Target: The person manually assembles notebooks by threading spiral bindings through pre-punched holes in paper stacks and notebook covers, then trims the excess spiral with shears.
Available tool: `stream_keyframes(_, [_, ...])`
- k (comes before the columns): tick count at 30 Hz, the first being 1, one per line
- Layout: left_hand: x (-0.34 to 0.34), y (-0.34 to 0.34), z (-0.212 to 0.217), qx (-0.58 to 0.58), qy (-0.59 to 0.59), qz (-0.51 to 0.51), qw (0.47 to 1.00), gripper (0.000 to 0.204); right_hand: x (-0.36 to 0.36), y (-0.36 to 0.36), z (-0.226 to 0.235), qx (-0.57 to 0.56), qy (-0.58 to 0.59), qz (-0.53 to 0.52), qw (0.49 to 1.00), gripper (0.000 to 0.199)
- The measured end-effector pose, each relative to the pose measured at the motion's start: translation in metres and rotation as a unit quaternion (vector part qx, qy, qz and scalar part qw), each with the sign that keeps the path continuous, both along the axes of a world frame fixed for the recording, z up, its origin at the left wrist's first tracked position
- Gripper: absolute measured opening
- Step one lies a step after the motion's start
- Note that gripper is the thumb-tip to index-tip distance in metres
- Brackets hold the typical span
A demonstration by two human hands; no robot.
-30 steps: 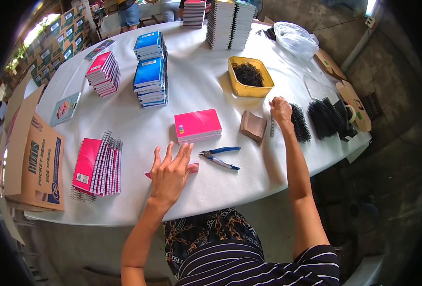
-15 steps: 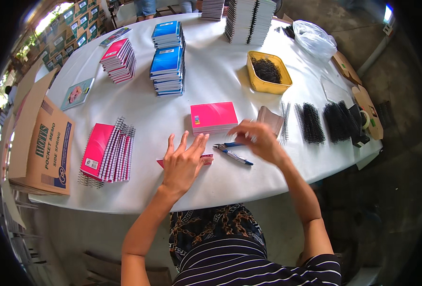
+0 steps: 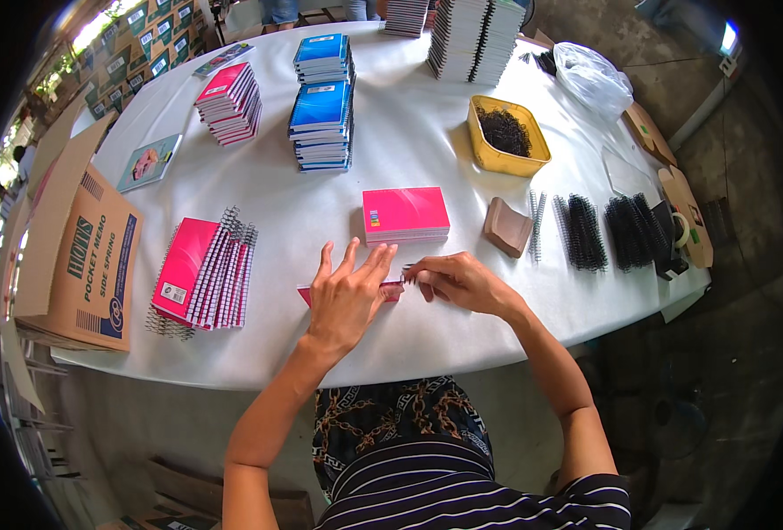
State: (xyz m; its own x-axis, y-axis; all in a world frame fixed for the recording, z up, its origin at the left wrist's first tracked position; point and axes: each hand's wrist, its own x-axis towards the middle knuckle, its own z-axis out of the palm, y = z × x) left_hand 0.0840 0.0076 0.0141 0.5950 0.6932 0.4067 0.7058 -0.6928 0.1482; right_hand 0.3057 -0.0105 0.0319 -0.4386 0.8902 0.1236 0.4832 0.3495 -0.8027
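Observation:
My left hand [image 3: 345, 296] holds a thin pink-red notebook [image 3: 393, 291] near the table's front edge. Its thumb is on the notebook and its other fingers stretch out beyond it; most of the cover is hidden under the hand. At the notebook's right end, my right hand [image 3: 462, 281] is closed around the pliers [image 3: 408, 273]. Only a small dark tip of them shows at the fingertips, and the handles are hidden. Just beyond both hands lies a neat stack of pink notebooks [image 3: 406, 212].
Left are fanned spiral notebooks [image 3: 188, 265] and an open carton [image 3: 91, 256]. Pink [image 3: 230, 102] and blue [image 3: 323, 110] stacks stand farther back. On the right are a brown block [image 3: 507, 227], black wire coils [image 3: 581, 231], a yellow tub [image 3: 508, 159] and a plastic bag [image 3: 590, 78].
My right hand has come down and left to the notebook's end, closing over the pliers that lay in the open. My left hand stays on the notebook. The view has shifted slightly.

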Motion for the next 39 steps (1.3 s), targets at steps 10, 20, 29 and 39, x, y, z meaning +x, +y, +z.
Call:
stream_keyframes(10, [0.0,-0.001,-0.001,-0.006,0.018,0.011,1.0,0.067,-0.019,-0.006,0.013,0.117,-0.11,-0.059,0.985,0.018])
stream_keyframes(20, [0.003,0.0,-0.001,0.043,0.013,-0.005,0.999,0.062,-0.027,-0.007,0.027,0.056,-0.177,-0.018,0.982,0.015])
stream_keyframes(29, [-0.012,0.001,0.028,-0.219,0.158,-0.08,0.959,0.052,0.125,0.016,0.014,0.04,-0.468,-0.199,0.86,0.064])
stream_keyframes(39, [-0.037,-0.004,0.017,-0.096,0.144,-0.029,0.984,0.069,0.079,0.021,0.034,-0.122,0.089,0.101,0.983,0.065])
